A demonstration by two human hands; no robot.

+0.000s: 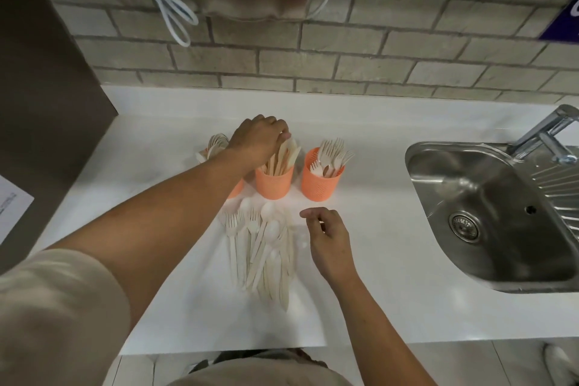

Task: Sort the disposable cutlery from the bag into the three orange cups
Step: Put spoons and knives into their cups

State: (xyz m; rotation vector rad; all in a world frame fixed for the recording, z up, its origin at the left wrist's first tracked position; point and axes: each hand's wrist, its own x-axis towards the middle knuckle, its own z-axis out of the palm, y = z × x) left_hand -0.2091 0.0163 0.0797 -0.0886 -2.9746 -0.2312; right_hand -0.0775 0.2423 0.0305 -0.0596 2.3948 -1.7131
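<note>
My left grip (260, 141) is reaching over the middle cup (274, 183), fingers curled down onto the tops of the knives (286, 155) standing in it. Whether it is pinching one of them or only touching them, I cannot tell from here. My right grip (326, 238) hovers just beside the loose pile (263, 247) on the desk (369, 291), fingers loosely bent and nothing in them that I can see. All three orange cups stand in a row towards the wall and all three already hold cutlery. The left cup (236, 189) is mostly hidden behind my forearm, with spoons (217, 142) showing above it. The middle one has the knives, and the right cup (322, 183) is packed with forks (335, 153). So I judge the sorting well under way, though not finished. The pile in front of the cups is a mix of forks, spoons and flat knives lying roughly side by side, and every piece of it has yet to go into its own cup. I cannot make out the bag clearly; there may be thin clear plastic under the pile. The sink (501, 213) sits well apart, off to my right.
</note>
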